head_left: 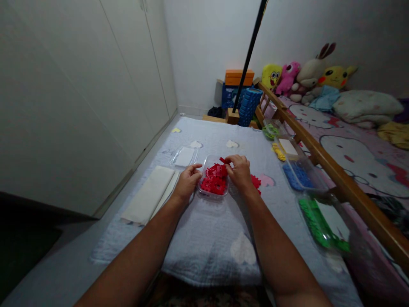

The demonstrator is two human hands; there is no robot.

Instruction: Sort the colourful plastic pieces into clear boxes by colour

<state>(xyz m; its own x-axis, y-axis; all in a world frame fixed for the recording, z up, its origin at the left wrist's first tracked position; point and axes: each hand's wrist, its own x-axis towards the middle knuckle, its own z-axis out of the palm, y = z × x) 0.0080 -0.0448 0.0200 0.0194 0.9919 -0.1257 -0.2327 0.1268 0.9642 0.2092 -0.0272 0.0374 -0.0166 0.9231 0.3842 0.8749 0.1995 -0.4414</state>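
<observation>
A clear plastic container (213,197) stands on the bed-like cloth surface in front of me, filled with red interlocking plastic pieces (213,184). At its left rim is my left hand (189,180), index finger stretched out and thumb apart, the fingertips touching or almost touching the wall. Over the right rim, my right hand (239,170) pinches a small red plastic piece (224,160) between thumb and fingers. More red pieces (256,182) lie on the cloth just right of the container, partly hidden behind my right wrist.
A clear lid with a white label (185,156) and folded cream cloth (150,194) lie left. Along the wooden bed rail (306,132) stand containers of blue pieces (297,175), green pieces (319,224) and light-green pieces (271,131), beside yellow pieces (278,152). A black pole (251,55) rises behind.
</observation>
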